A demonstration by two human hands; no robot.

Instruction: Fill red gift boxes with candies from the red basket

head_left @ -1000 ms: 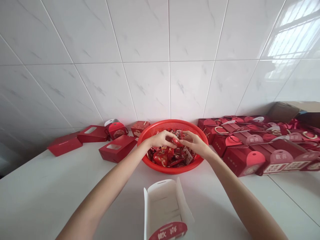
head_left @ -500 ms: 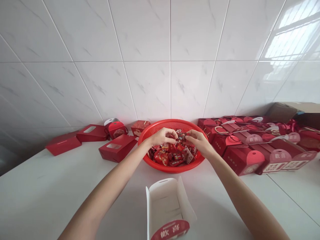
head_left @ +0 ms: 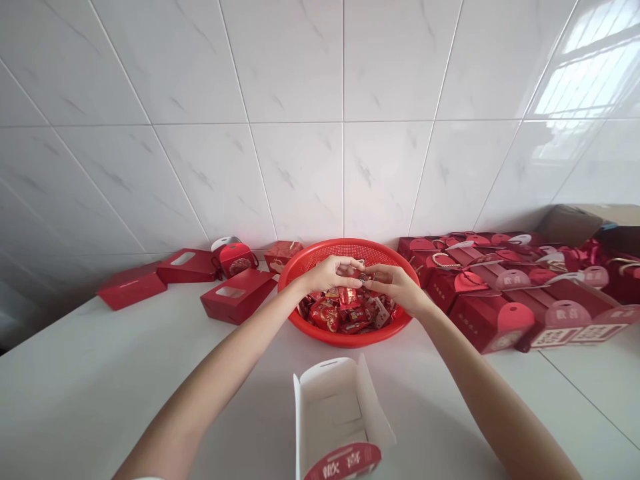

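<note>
My left hand [head_left: 334, 275] and my right hand [head_left: 395, 287] meet fingertip to fingertip above a red plastic basket [head_left: 345, 340]. Between the bent fingers of both hands shows a small dark, shiny wrapped candy [head_left: 363, 277], mostly covered by them. Red-wrapped candies [head_left: 325, 315] fill the basket under my hands, and one red packet [head_left: 349, 297] lies just below the left fingers. Nearer to me, between my forearms, stands an open-topped paper box [head_left: 333, 410], white inside, with a red front flap; nothing shows in it.
Red boxes [head_left: 235, 293] lie at the left, near a small rounded handled box [head_left: 237, 259]. Rows of closed red gift boxes [head_left: 493, 320] crowd the right side. A brown carton [head_left: 575, 223] sits behind them. The tiled wall [head_left: 300, 167] rises behind the white tabletop [head_left: 150, 360].
My hands have drawn together, their fingertips now meeting over the basket. The view has shifted slightly; the open box has stayed in place.
</note>
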